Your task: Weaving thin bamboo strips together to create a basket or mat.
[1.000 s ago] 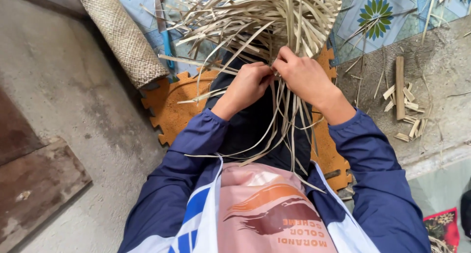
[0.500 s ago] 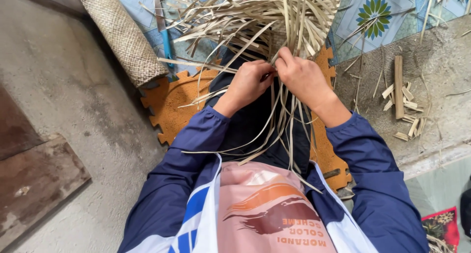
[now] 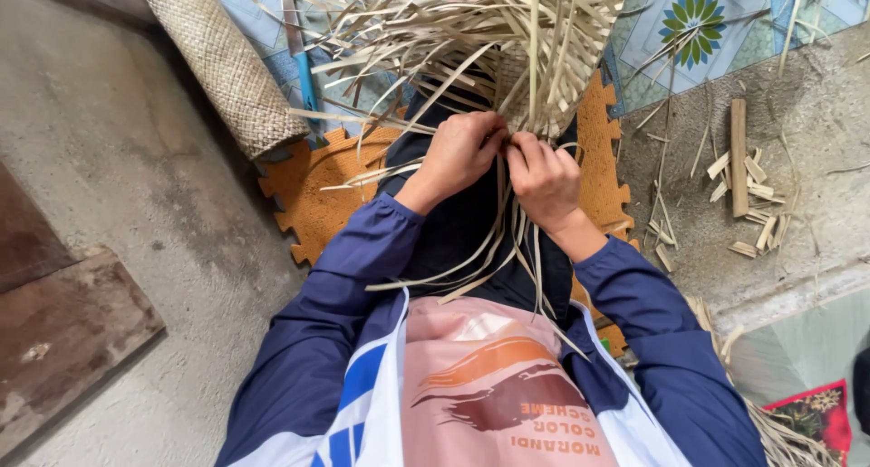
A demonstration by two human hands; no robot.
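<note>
Since the earlier frames your two hands have drawn closer together and shifted slightly toward the right of the view, now meeting at the lower edge of the woven piece. Your left hand (image 3: 460, 154) has its fingers curled shut, pinching pale straw strips (image 3: 480, 250) where they leave the half-woven basket (image 3: 535, 77). Your right hand (image 3: 542, 175) sits just beside it, fingers folded down on the same bunch of strips, thumb pressed against them. The basket rests over your lap, loose strip ends fanning upward and outward, others trailing down between your forearms. Under it lies an orange foam mat (image 3: 317, 204) with puzzle-cut edges. A rolled woven mat (image 3: 222, 64) lies at the upper left, on the blue patterned sheet (image 3: 698, 23). Cut strip offcuts (image 3: 748, 191) lie scattered on the concrete to your right. A red printed packet (image 3: 807, 413) shows at the lower right corner.
</note>
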